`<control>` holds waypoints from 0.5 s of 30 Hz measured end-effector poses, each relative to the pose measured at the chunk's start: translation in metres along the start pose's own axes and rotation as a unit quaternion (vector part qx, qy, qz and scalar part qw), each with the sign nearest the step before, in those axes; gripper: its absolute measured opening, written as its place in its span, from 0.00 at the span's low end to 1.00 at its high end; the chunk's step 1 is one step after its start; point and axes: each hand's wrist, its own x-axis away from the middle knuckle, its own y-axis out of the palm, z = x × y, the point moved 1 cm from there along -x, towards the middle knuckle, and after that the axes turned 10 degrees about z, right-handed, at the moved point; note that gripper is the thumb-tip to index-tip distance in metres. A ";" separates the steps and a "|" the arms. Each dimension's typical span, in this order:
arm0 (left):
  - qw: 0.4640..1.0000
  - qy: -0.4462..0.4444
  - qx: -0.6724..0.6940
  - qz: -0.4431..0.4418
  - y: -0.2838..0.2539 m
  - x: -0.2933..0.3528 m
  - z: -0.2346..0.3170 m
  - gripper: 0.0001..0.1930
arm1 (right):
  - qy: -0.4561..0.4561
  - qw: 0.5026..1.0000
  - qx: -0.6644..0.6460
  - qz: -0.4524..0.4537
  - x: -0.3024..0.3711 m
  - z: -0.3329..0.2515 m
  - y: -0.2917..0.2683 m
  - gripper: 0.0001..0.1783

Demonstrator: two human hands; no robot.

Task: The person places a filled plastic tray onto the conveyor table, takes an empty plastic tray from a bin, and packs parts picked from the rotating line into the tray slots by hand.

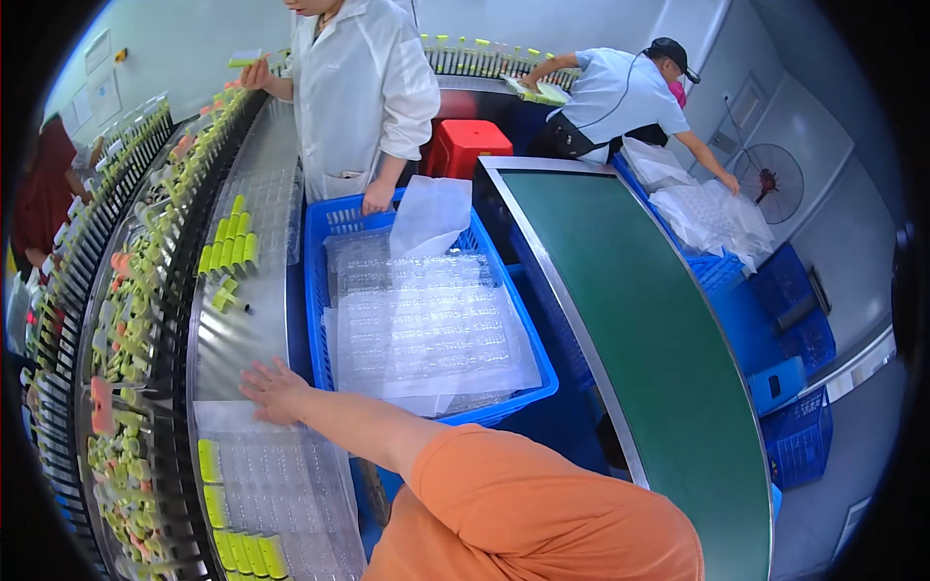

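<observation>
My right hand [276,392] reaches left, palm down and fingers spread. It rests on or just over the metal bench [237,339], by the upper edge of a translucent sheet [228,416]. Below the hand lies a clear plastic tray [295,484]. Yellow-green rectangular pieces [242,554] line its left side and lower end. Beyond my hand are a small cluster of yellow-green parts [228,294] and a row of the same pieces [228,237] on another clear tray [271,203]. My left hand is out of view.
A blue crate [315,320] holds clear trays and white sheets. A co-worker in a white coat [344,107] grips its rim. Racks [174,320] with yellow-green and pink parts stand left. Right are a green conveyor belt [630,281] and another person [620,97] by white bags [712,213].
</observation>
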 end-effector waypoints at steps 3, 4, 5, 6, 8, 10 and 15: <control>0.994 0.092 -0.061 -0.021 -0.001 -0.001 -0.043 0.27 | 0.003 1.000 -0.010 -0.005 -0.002 -0.002 -0.003 0.35; 0.984 0.116 -0.124 -0.058 -0.002 -0.002 -0.050 0.27 | 0.004 1.000 -0.010 -0.007 -0.001 -0.003 -0.003 0.35; 0.984 0.115 -0.125 -0.059 -0.003 0.003 -0.053 0.27 | 0.004 1.000 -0.011 -0.005 -0.001 -0.003 -0.003 0.35; 0.987 0.122 -0.102 -0.019 -0.003 -0.006 -0.019 0.27 | 0.006 1.000 -0.010 -0.004 0.001 -0.001 -0.003 0.35; 0.988 0.127 -0.083 0.024 -0.001 -0.008 0.003 0.27 | 0.008 1.000 -0.005 -0.004 0.001 0.000 -0.003 0.35; 0.997 -0.016 0.022 0.072 0.007 0.003 0.002 0.27 | 0.007 1.000 -0.002 -0.006 0.001 -0.002 -0.003 0.35; 0.997 -0.043 -0.062 -0.017 -0.007 0.004 0.006 0.27 | -0.001 1.000 0.001 -0.006 0.000 -0.001 -0.003 0.35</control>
